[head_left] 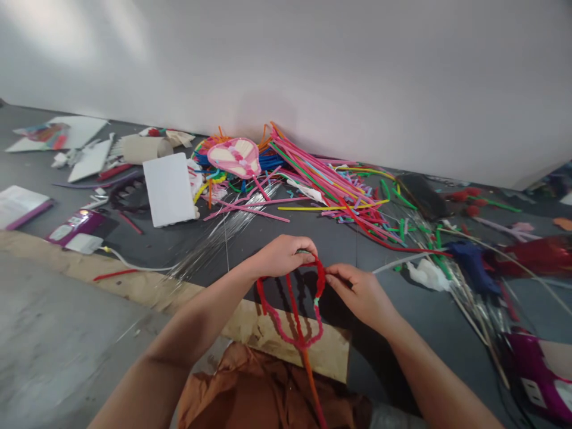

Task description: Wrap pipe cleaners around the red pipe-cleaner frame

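Note:
A frame bent from red and pink pipe cleaners [320, 328] stands in front of me, its lower lobes curving above the table's near edge. A straight red pipe cleaner [292, 301] runs down its middle and continues below as an orange-red stem. My left hand [286, 256] grips the top of this frame, fingers closed over the red pipe cleaner. Close by on the right, my right hand [357, 292] pinches at the frame's red right side with thumb and forefinger. A small light green bit shows on the right side below the fingers.
Behind my hands lies a pile of coloured pipe cleaners [322, 173] with a pink heart-shaped piece [235, 157] on it. A white card [168, 189] stands left of it. At the right are a blue glue gun [474, 265], thin sticks and purple packets [534, 369].

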Action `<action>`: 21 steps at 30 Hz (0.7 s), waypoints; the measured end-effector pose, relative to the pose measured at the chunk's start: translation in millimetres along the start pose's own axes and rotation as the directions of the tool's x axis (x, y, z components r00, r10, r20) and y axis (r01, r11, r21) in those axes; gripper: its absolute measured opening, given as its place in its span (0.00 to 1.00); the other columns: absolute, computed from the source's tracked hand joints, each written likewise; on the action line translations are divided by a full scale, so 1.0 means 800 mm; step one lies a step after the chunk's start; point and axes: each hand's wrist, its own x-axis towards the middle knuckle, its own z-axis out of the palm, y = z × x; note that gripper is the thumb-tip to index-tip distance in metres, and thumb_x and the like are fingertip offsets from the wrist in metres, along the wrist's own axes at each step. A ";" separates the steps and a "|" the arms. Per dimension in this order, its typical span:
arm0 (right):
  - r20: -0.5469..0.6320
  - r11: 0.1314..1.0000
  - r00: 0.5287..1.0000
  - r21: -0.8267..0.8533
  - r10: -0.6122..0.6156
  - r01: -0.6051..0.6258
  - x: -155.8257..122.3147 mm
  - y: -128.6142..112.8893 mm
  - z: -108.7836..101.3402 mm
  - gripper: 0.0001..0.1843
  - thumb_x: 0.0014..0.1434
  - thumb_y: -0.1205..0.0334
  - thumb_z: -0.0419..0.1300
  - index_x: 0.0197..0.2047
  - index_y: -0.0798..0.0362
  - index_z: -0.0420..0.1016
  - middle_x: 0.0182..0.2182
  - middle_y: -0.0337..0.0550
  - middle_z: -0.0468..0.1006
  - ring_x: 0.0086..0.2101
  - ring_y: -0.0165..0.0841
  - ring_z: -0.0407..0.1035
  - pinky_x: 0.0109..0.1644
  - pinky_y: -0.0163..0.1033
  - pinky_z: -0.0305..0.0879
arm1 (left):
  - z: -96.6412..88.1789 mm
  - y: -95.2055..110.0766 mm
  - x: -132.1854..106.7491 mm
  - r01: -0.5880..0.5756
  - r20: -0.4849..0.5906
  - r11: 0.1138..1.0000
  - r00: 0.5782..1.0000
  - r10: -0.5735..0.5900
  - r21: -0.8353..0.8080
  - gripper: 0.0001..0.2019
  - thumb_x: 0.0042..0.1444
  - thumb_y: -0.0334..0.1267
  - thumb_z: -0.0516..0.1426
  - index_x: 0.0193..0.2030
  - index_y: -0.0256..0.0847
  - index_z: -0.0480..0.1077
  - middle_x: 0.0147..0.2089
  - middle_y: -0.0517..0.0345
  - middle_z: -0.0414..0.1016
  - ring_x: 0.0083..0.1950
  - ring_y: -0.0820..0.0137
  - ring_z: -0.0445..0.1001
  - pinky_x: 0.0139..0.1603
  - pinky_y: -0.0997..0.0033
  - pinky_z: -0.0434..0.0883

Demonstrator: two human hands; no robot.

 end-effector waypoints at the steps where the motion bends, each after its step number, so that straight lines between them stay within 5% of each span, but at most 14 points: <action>1: 0.029 1.000 1.000 0.005 0.005 -0.005 0.000 -0.001 0.001 0.11 0.60 0.60 0.51 0.37 0.50 0.75 0.32 0.40 0.79 0.33 0.33 0.72 0.38 0.36 0.65 | 0.002 -0.001 0.000 0.012 -0.010 1.000 1.000 -0.012 -0.005 0.09 0.57 0.38 0.52 0.39 0.41 0.73 0.40 0.60 0.77 0.42 0.70 0.73 0.42 0.77 0.63; 5: 0.096 0.999 0.995 0.042 0.017 -0.021 0.000 -0.002 0.006 0.12 0.61 0.62 0.50 0.34 0.50 0.75 0.29 0.38 0.78 0.30 0.31 0.71 0.36 0.35 0.65 | 0.004 -0.002 -0.001 0.036 -0.009 0.999 0.999 -0.036 -0.022 0.09 0.56 0.37 0.53 0.38 0.41 0.73 0.39 0.60 0.78 0.41 0.70 0.73 0.41 0.77 0.63; 10: 0.048 0.994 0.997 0.088 -0.065 0.061 0.004 0.000 0.012 0.10 0.58 0.65 0.52 0.33 0.49 0.76 0.34 0.41 0.79 0.38 0.32 0.72 0.43 0.36 0.65 | -0.003 -0.005 -0.005 -0.053 0.095 0.997 0.994 0.059 -0.059 0.12 0.58 0.39 0.52 0.44 0.41 0.73 0.44 0.58 0.77 0.44 0.70 0.73 0.43 0.77 0.63; 15: 0.107 1.000 0.994 0.003 -0.016 0.016 0.003 0.001 0.016 0.10 0.59 0.63 0.52 0.35 0.50 0.76 0.31 0.40 0.80 0.33 0.33 0.74 0.38 0.36 0.67 | -0.005 -0.008 -0.007 -0.104 0.124 0.994 0.986 0.107 -0.032 0.10 0.58 0.38 0.52 0.40 0.42 0.74 0.40 0.59 0.78 0.41 0.71 0.73 0.40 0.77 0.62; 21: -0.014 0.998 0.998 0.029 0.057 -0.057 0.000 0.005 0.011 0.15 0.63 0.55 0.48 0.43 0.51 0.73 0.34 0.44 0.79 0.31 0.33 0.74 0.36 0.37 0.69 | -0.013 -0.002 0.002 -0.039 0.188 0.999 0.982 0.033 0.029 0.09 0.53 0.32 0.54 0.36 0.42 0.75 0.37 0.59 0.78 0.37 0.70 0.72 0.36 0.76 0.60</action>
